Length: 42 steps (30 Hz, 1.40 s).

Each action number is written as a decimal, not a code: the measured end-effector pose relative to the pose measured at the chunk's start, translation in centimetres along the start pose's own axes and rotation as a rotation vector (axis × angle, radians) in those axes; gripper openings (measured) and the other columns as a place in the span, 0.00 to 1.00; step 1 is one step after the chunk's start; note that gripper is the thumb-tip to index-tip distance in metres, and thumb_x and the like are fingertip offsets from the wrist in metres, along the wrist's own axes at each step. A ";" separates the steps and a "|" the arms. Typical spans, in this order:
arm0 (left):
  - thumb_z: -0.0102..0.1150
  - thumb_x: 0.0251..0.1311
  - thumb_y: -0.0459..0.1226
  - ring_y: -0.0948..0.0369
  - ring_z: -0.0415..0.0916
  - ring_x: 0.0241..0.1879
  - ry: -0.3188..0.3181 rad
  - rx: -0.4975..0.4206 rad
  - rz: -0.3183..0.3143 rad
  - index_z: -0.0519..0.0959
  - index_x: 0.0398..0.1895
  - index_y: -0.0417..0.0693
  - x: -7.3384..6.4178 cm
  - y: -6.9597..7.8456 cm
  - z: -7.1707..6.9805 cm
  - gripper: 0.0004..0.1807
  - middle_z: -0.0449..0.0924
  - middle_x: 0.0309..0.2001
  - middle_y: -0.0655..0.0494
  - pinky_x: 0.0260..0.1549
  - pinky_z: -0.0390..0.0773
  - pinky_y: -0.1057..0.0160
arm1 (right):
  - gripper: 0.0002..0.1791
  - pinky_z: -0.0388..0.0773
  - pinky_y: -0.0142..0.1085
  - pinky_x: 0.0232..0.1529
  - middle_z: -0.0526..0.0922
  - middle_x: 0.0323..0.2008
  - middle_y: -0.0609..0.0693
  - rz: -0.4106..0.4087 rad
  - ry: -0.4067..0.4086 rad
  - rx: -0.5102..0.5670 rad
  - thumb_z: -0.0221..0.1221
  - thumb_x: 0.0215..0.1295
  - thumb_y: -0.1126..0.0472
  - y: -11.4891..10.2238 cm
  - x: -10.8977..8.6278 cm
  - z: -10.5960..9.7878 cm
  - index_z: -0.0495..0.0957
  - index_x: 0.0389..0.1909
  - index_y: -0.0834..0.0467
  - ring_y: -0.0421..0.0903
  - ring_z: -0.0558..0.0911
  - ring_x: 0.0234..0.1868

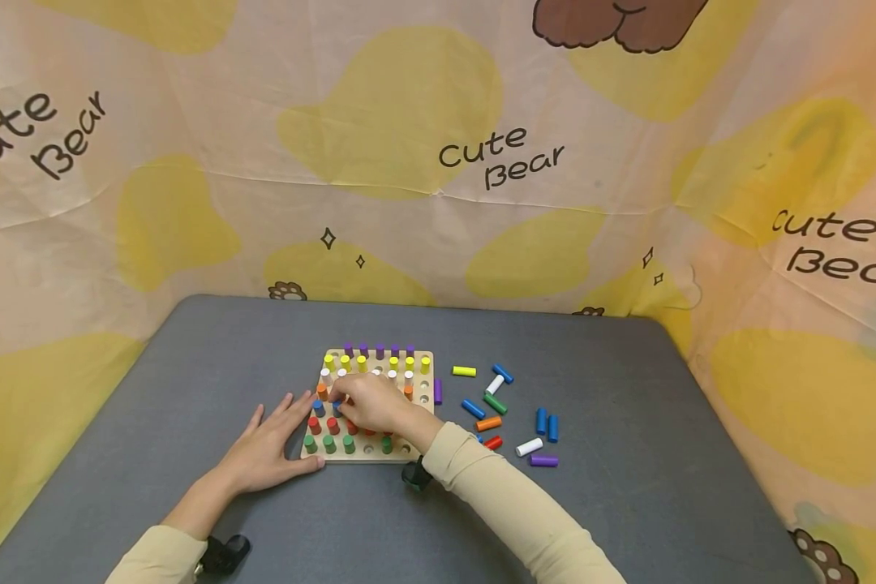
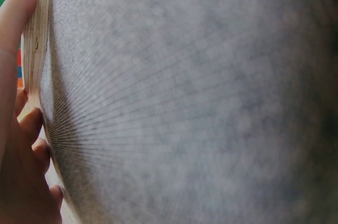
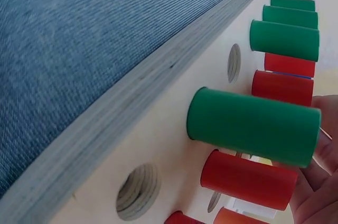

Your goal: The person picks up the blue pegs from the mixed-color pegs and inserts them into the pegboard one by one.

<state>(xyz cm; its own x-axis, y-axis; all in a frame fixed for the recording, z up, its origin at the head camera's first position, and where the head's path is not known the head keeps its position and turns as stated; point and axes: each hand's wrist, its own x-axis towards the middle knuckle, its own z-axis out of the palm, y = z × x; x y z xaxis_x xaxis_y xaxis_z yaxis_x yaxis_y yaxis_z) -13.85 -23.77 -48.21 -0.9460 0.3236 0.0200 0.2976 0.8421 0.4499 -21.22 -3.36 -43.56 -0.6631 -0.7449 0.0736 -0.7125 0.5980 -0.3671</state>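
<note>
A wooden pegboard (image 1: 427, 418) lies on the table with rows of purple, yellow, white, orange, blue, red and green pegs. My left hand (image 1: 263, 454) rests at its left side, fingers spread along the edge and thumb at the near left corner. Over the middle of the board, my right hand (image 1: 372, 403) has its thumb and fingers curled together at a blue peg (image 1: 337, 410) in the blue row, pinching it. The hand hides part of the middle rows. In the right wrist view, green pegs (image 3: 253, 126) and red pegs (image 3: 248, 179) stand beside bare holes.
Right of the board lie loose pegs: a yellow peg (image 1: 464, 371), a green peg (image 1: 495, 403), an orange peg (image 1: 489, 423), several blue, white, red and purple ones. A purple peg (image 1: 438, 392) lies against the board's right edge. Printed cloth (image 1: 401, 105) surrounds the grey table (image 1: 628, 503).
</note>
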 end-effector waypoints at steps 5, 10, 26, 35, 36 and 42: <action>0.59 0.43 0.67 0.45 0.46 0.70 0.002 0.004 0.001 0.52 0.72 0.54 0.0 -0.1 0.1 0.54 0.53 0.71 0.51 0.62 0.40 0.35 | 0.08 0.70 0.20 0.30 0.82 0.39 0.40 -0.020 0.001 -0.018 0.58 0.62 0.60 0.1 -0.1 0.1 0.80 0.42 0.50 0.31 0.75 0.30; 0.59 0.43 0.67 0.45 0.46 0.70 -0.001 0.003 -0.001 0.52 0.72 0.54 0.0 -0.2 0.2 0.54 0.53 0.71 0.51 0.62 0.39 0.35 | 0.09 0.70 0.20 0.30 0.82 0.39 0.40 -0.027 0.004 -0.015 0.58 0.62 0.59 0.1 -0.1 0.0 0.80 0.43 0.50 0.30 0.74 0.29; 0.59 0.42 0.67 0.45 0.46 0.70 -0.002 0.001 -0.005 0.51 0.72 0.55 0.0 -0.2 0.2 0.55 0.53 0.71 0.50 0.62 0.39 0.35 | 0.12 0.73 0.20 0.40 0.81 0.42 0.41 -0.040 0.003 0.060 0.54 0.65 0.59 0.5 -0.9 -2.5 0.77 0.49 0.52 0.35 0.79 0.41; 0.60 0.42 0.66 0.45 0.46 0.70 -0.001 0.006 -0.004 0.52 0.72 0.55 0.0 -0.2 0.2 0.55 0.53 0.71 0.50 0.62 0.39 0.35 | 0.14 0.73 0.21 0.39 0.81 0.43 0.43 -0.085 0.031 0.071 0.54 0.65 0.58 1.5 -2.1 -4.0 0.76 0.50 0.53 0.36 0.79 0.43; 0.59 0.42 0.66 0.45 0.46 0.70 -0.001 0.007 -0.005 0.52 0.72 0.55 0.0 -0.2 0.2 0.55 0.53 0.71 0.50 0.62 0.39 0.35 | 0.14 0.73 0.21 0.39 0.81 0.43 0.44 -0.092 0.036 0.075 0.54 0.65 0.59 1.7 -2.3 -4.1 0.76 0.50 0.53 0.37 0.79 0.43; 0.59 0.42 0.67 0.45 0.45 0.70 -0.003 0.009 -0.014 0.52 0.72 0.55 0.1 -0.2 0.3 0.55 0.53 0.71 0.50 0.62 0.39 0.35 | 0.14 0.77 0.29 0.41 0.80 0.45 0.48 -0.101 0.046 0.139 0.54 0.65 0.61 3.1 -3.7 -4.9 0.75 0.51 0.57 0.41 0.79 0.45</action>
<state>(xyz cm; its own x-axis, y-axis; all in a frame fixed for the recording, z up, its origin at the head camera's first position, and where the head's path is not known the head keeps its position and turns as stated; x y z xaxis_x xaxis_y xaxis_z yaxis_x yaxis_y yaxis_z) -13.93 -23.78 -48.53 -0.9497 0.3131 0.0108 0.2854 0.8503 0.4422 -22.09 2.69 -40.38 -0.6016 -0.7830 0.1581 -0.7396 0.4713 -0.4804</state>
